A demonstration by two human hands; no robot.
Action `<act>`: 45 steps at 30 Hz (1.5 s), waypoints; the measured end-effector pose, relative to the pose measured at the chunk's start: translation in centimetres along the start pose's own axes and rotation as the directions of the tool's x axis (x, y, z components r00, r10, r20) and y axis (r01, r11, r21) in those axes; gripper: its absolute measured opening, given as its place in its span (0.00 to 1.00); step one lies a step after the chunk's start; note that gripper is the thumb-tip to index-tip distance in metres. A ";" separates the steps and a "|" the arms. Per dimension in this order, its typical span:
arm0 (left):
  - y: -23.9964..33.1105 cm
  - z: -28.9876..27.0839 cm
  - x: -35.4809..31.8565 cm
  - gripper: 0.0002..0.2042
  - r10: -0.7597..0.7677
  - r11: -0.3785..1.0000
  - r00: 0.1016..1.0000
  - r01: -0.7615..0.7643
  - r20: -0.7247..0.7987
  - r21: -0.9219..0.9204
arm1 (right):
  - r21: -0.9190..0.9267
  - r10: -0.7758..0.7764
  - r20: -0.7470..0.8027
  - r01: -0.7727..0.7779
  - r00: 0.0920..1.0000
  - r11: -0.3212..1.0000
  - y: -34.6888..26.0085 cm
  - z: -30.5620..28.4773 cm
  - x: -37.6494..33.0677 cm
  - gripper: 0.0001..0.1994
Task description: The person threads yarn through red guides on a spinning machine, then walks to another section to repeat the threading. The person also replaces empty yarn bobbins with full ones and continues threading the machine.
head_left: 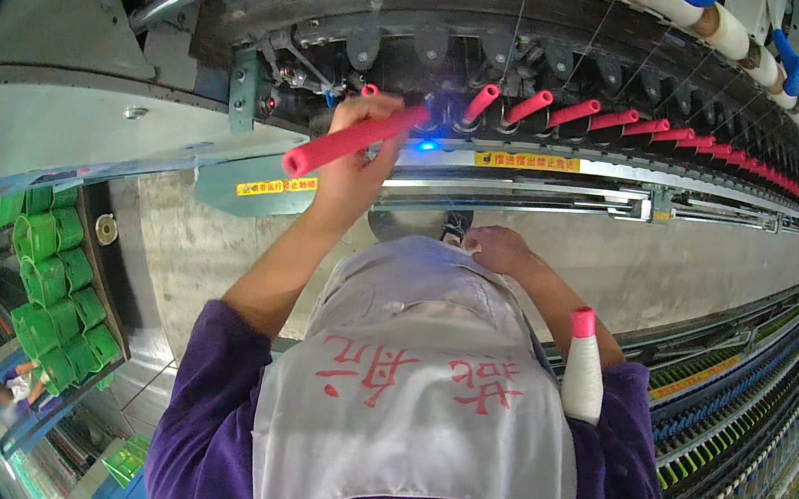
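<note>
Left hand (360, 148) clamped around empty pink tube (353, 140) at spinning frame (538, 116); right hand (498, 249) loosely curled near white apron (421, 394), grip unclear.

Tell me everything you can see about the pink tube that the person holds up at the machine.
The pink tube is a long, hollow, plain cylinder, apparently plastic, with an open end toward the lower left. It lies tilted, rising to the right. The left hand grips its middle; its upper end reaches the row of pink spindle tubes on the spinning machine.

1 pink tube (353, 140) (empty, tilted) held before the spindles.
</note>
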State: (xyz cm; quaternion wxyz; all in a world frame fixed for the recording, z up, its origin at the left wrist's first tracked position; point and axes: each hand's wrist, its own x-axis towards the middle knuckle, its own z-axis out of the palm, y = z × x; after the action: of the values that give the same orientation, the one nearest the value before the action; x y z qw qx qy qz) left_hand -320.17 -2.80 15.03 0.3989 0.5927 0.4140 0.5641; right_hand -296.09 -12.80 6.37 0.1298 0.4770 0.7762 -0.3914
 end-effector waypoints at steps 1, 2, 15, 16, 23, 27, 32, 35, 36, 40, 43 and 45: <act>0.2 1.2 1.4 0.14 0.090 0.984 0.996 -0.092 0.024 0.153 | 0.091 0.020 -0.089 -0.012 0.996 0.996 0.3 0.1 -0.3 0.15; 0.3 2.2 2.7 0.13 0.119 0.953 0.992 -0.126 0.044 0.277 | 0.176 0.072 -0.105 -0.052 0.992 0.983 0.6 0.0 -0.5 0.14; -7.4 7.4 1.0 0.10 -0.234 0.733 0.958 0.285 -0.164 0.618 | 0.156 -0.087 -0.117 0.105 0.989 0.982 2.7 -2.5 -1.9 0.11; -8.7 7.3 0.4 0.10 -0.221 0.722 0.959 0.282 -0.176 0.632 | 0.098 -0.095 -0.055 0.100 0.994 0.990 2.8 -2.7 -1.9 0.10; -17.7 3.6 -8.5 0.12 -0.695 0.701 0.716 0.696 -0.073 0.154 | 0.115 -0.080 0.054 0.074 0.995 0.991 3.2 -4.0 -2.5 0.08; -25.0 4.1 -10.5 0.15 -0.883 0.392 0.462 0.827 0.088 -0.403 | 0.135 -0.100 0.042 0.094 0.994 0.986 3.3 -3.7 -2.7 0.08; -22.6 2.2 -10.0 0.11 -0.963 0.269 0.270 0.961 0.010 -0.068 | 0.120 -0.232 -0.052 0.236 0.971 0.964 3.2 -3.6 -2.0 0.09; -12.9 5.6 -7.5 0.12 -0.526 0.833 0.757 0.550 0.387 0.056 | 0.133 -0.108 0.086 0.096 0.990 0.986 2.0 -4.3 -1.3 0.10; -8.7 8.0 -6.6 0.17 -0.491 0.868 0.750 0.461 0.443 0.182 | 0.147 -0.131 0.076 0.119 0.988 0.982 1.3 -4.5 -1.0 0.11; 5.9 13.9 -5.3 0.29 0.174 0.928 0.614 0.161 0.770 -0.337 | 0.157 -0.129 0.210 0.096 0.969 0.983 -1.6 -6.1 -0.2 0.14; 8.5 12.6 -3.0 0.21 0.135 0.830 0.445 0.437 0.885 -0.346 | 0.240 -0.118 0.267 0.052 0.957 0.969 -3.0 -7.3 0.5 0.16; 7.8 9.7 -1.6 0.14 -0.078 0.825 0.349 0.548 0.934 -0.136 | 0.321 -0.104 0.291 0.005 0.951 0.947 -3.3 -7.5 1.0 0.17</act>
State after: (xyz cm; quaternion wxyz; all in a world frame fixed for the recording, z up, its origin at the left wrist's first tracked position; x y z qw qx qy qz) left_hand -310.22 -6.97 21.36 0.7789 0.6015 0.1075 0.1415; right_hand -298.02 -7.44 12.37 0.1586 0.4039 0.6871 -0.5827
